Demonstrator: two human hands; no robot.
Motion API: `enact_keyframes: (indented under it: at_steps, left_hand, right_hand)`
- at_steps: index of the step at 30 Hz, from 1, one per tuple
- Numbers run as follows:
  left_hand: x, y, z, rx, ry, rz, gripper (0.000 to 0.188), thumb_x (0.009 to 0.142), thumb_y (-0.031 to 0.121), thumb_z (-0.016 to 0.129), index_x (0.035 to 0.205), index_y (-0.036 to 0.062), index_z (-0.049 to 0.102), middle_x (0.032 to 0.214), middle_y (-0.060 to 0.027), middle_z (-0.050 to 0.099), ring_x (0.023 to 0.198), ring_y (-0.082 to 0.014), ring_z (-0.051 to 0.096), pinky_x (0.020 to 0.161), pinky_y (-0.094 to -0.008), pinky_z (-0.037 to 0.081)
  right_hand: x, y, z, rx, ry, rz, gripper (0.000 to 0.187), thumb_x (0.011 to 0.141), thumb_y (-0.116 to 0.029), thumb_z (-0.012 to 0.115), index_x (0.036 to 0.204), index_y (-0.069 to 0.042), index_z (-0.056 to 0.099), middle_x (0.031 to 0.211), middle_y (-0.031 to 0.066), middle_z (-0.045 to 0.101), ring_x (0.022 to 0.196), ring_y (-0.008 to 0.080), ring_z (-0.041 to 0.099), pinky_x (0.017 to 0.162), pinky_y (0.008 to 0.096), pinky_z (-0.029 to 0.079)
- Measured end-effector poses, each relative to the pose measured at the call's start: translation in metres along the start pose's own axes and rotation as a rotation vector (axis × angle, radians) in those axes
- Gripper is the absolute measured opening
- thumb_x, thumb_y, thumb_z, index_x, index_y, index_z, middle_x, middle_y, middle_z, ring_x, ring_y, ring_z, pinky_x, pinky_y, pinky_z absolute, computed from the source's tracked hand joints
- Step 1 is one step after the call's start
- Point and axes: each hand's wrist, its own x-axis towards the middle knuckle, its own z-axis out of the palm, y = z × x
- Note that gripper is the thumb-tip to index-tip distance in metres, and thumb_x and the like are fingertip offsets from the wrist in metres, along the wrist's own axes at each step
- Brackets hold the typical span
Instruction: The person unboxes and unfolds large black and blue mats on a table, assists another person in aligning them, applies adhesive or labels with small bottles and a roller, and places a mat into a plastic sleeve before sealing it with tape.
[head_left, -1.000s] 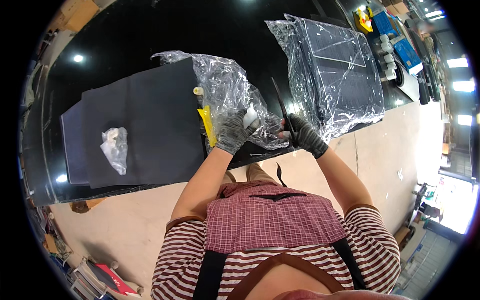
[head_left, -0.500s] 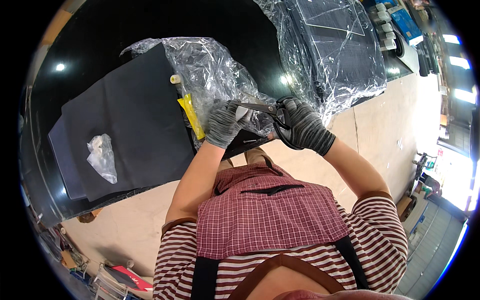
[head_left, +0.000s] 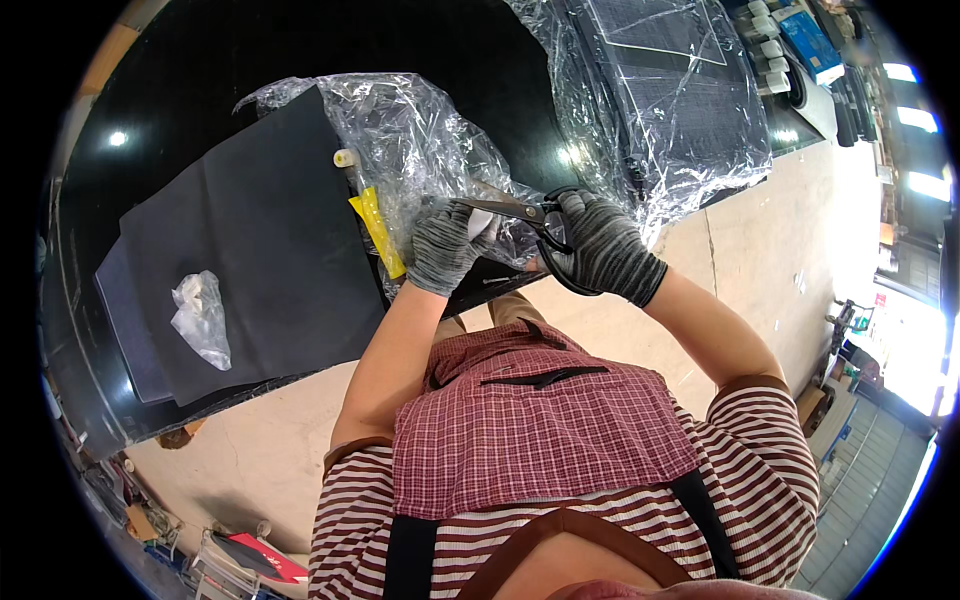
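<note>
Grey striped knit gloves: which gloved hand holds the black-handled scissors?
The right hand holds the black-handled metal scissors; the left hand instead holds a small white object.

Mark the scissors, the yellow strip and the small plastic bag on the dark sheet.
Scissors [head_left: 521,210]: head view, on the blades near the pivot.
Yellow strip [head_left: 379,234]: head view, midway along its length.
Small plastic bag [head_left: 204,322]: head view, middle of its crumpled film.
</note>
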Motion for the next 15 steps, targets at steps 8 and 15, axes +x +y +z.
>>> enact_keyframes:
  at_steps: [8, 15]
  left_hand:
    - [-0.003, 0.004, -0.002, 0.042, 0.052, -0.014, 0.015, 0.075, 0.024, 0.065, 0.086, 0.0172, 0.059, 0.075, -0.0063, 0.06, 0.063, -0.0269, 0.059, 0.06, -0.0407, 0.047]
    - [0.005, 0.011, -0.007, 0.031, 0.021, -0.036, 0.016, 0.074, 0.02, 0.067, 0.086, 0.0157, 0.056, 0.072, -0.0063, 0.058, 0.061, -0.0261, 0.058, 0.058, -0.0404, 0.047]
  right_hand:
    - [0.002, -0.009, -0.007, -0.027, -0.039, 0.046, 0.067, 0.076, -0.058, 0.059, 0.104, 0.002, 0.053, 0.097, 0.0194, 0.058, 0.092, 0.0342, 0.059, 0.081, 0.0408, 0.047]
    - [0.001, -0.01, -0.008, -0.033, -0.179, 0.181, 0.044, 0.08, -0.042, 0.057, 0.097, -0.001, 0.056, 0.082, 0.017, 0.064, 0.077, 0.0323, 0.064, 0.068, 0.0404, 0.05]
